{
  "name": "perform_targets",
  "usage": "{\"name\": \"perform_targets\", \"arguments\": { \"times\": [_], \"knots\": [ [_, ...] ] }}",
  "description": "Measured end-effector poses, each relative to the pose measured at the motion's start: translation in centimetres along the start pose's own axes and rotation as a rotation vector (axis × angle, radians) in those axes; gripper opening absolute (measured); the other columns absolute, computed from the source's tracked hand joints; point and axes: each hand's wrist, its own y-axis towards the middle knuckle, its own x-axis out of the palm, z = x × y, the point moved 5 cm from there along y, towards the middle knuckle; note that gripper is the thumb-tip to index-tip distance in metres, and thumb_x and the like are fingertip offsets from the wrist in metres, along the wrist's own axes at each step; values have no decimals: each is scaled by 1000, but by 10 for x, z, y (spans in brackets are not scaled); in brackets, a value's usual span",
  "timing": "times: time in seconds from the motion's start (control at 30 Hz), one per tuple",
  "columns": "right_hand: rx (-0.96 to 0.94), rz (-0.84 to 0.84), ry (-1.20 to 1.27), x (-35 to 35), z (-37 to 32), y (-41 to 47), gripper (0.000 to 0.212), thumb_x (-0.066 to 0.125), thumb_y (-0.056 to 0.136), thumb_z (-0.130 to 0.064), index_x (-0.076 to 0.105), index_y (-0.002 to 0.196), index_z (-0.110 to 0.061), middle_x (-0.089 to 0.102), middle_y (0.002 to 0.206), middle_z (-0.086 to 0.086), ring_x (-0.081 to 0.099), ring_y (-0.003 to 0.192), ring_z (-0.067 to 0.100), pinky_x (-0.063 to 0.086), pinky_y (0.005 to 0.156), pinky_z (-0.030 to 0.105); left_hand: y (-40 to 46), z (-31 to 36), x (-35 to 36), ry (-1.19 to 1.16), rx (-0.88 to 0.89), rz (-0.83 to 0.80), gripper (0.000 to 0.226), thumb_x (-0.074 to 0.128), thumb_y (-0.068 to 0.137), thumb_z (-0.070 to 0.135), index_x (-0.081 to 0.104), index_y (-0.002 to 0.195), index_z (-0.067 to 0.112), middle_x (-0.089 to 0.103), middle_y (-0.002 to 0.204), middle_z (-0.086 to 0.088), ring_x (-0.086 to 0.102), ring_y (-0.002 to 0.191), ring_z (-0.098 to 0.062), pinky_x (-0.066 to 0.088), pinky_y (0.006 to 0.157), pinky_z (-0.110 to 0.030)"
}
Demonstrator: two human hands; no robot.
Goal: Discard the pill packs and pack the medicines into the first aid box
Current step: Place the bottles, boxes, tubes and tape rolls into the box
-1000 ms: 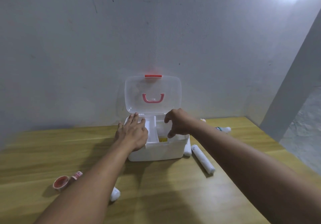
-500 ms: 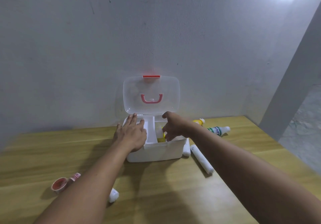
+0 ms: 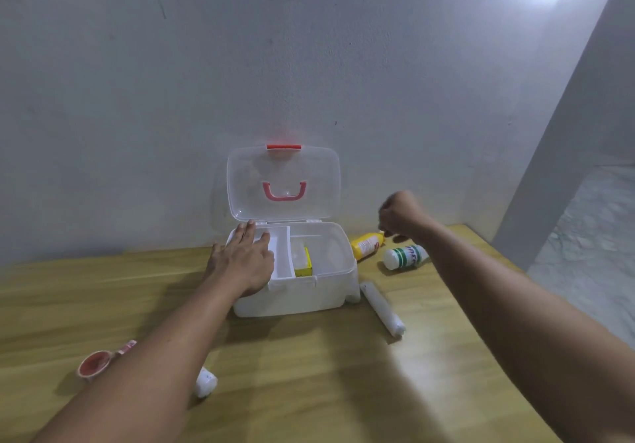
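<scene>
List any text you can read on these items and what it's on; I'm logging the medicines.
Nothing reads clearly.
Yellow bottle: label print too small to read.
White bottle with green bands: large blue letters, too blurred to read.
Yellow box in the first aid box: no readable text.

The first aid box (image 3: pixel 295 291) stands open on the wooden worktop (image 3: pixel 309 374), lid upright against the wall, a yellow pack (image 3: pixel 304 265) inside. The left hand (image 3: pixel 244 260) lies flat on the box's left rim. Right of the box, the right hand (image 3: pixel 398 215) hovers curled over a yellow bottle (image 3: pixel 366 245) and a green-striped white bottle (image 3: pixel 405 257). A white tube (image 3: pixel 381 307) lies by the box's right front corner.
</scene>
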Motion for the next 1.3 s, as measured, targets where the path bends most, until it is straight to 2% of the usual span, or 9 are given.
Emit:
{"name": "perform_targets", "arguments": {
  "times": [0.07,0.13,0.33,0.43,0.53,0.7,0.83,0.97,1.3],
  "knots": [
    [136,24,-117,-10,30,2,25,47,81,0,62,61,3,66,51,16,65,46,29,56,48,34,0,0,0,-5,0,2,54,15,99,34,9,153,28,-11,162,0,-9,149,-15,7,120,-50],
    [230,-16,-195,-7,56,4,29,45,83,-6,61,60,0,61,40,11,56,34,23,48,41,24,0,0,0,-11,1,5,54,15,99,34,9,153,28,-11,162,0,-9,149,-15,8,120,-50],
    [322,-11,-208,10,89,6,46,41,95,-46,60,84,-6,66,77,13,65,56,28,54,54,29,0,0,1,-6,0,13,54,15,100,34,9,153,28,-10,162,1,-8,149,-15,10,120,-49],
    [267,72,-246,8,90,7,30,53,82,-40,62,91,-13,67,83,9,63,60,25,50,52,27,0,0,0,-2,-5,14,54,16,100,34,9,153,29,-10,162,2,-8,149,-15,11,120,-48],
    [287,63,-187,7,93,9,26,59,69,-30,60,89,-13,66,86,11,66,78,30,60,72,40,0,0,0,-3,-1,15,54,16,100,34,9,153,28,-10,162,2,-9,149,-15,12,120,-48],
    [309,-15,-48,9,95,8,53,76,53,-24,56,98,-5,65,89,15,68,76,31,61,66,47,0,-1,0,-6,-4,14,54,16,100,35,8,153,29,-11,162,1,-9,149,-15,11,120,-49],
    [186,-83,182,2,70,2,36,79,71,-8,55,96,1,65,89,19,69,76,29,60,63,51,0,0,0,-6,-5,12,54,16,100,34,8,153,28,-11,162,1,-8,149,-15,12,119,-48],
    [-45,-120,263,-12,24,-9,25,73,80,-10,60,100,-2,67,98,19,69,83,28,60,59,41,-1,0,0,-9,-8,13,54,16,100,35,9,153,28,-10,162,1,-8,149,-15,12,119,-48],
    [-305,-213,175,19,-65,-35,62,88,59,-2,53,110,-9,64,101,16,69,83,30,62,61,41,-1,-1,-1,-24,-10,11,54,16,99,35,10,153,28,-10,162,1,-8,149,-15,15,118,-47]
  ]
}}
